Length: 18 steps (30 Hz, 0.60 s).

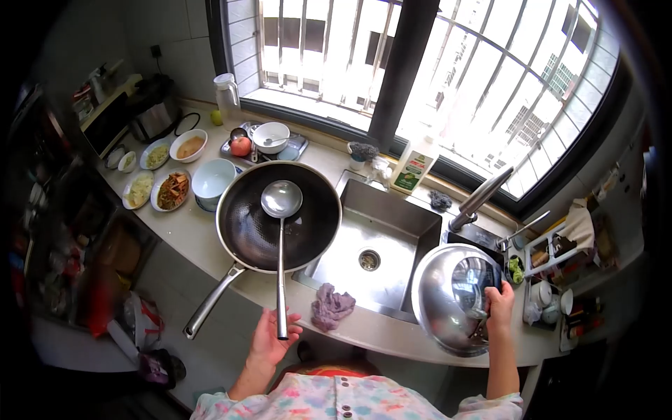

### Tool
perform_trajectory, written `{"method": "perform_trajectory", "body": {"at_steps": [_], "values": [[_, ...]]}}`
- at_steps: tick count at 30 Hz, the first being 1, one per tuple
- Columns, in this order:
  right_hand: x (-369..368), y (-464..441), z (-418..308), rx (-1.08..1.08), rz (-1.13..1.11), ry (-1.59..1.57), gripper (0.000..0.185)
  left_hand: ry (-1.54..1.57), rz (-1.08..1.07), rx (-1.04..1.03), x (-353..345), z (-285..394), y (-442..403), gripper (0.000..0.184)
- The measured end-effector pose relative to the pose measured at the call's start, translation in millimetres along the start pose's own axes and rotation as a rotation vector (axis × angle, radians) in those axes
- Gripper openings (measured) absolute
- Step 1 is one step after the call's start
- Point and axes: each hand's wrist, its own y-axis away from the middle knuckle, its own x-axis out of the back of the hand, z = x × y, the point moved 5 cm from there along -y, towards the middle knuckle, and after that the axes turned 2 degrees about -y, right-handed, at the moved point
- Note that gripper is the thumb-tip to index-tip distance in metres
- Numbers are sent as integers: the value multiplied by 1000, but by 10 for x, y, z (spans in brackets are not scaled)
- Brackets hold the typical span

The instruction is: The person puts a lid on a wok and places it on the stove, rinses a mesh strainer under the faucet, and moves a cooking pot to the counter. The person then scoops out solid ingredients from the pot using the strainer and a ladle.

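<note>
A dark wok (241, 210) with a long steel handle rests on the counter, overlapping the sink's left edge. Inside it lies a steel ladle (282, 199), its handle reaching out over the wok's near rim. My left hand (269, 341) is at the end of the ladle's handle, palm up and fingers apart; whether it touches the handle I cannot tell. My right hand (498, 306) is closed around the handle of a domed metal lid (448, 287), which is tilted over the right side of the sink. A crumpled purple cloth (332, 308) sits at the sink's front edge.
The steel sink (350, 262) has a faucet (483, 199) at its back right. Left of the wok stand a pale blue bowl (213, 178) and several filled dishes, including chopped food (171, 190). A detergent bottle (414, 166) stands by the window. A dish rack (553, 250) is at right.
</note>
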Motion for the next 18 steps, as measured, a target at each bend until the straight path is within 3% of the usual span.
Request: {"method": "perform_trajectory", "body": {"at_steps": [1,4,8,14,16,18], "values": [[-216,30,-11,10,-43,-40,19,48,-40,31,-19,26,-22,36],[-1119,217,-327,30,-209,-111,23,-197,-105,-74,-118,154,-78,34],[-2457,316,-618,115,-459,-105,24,-376,46,-72,-155,282,50,28],[-4073,515,-726,310,-602,-2,34,-1110,497,-899,-42,1112,790,26],[-4339,600,-721,307,-591,55,36,-1644,689,-1190,-141,1363,1051,26],[-4527,622,-642,370,-531,78,35,-1789,749,-1110,95,1474,1025,29]]}}
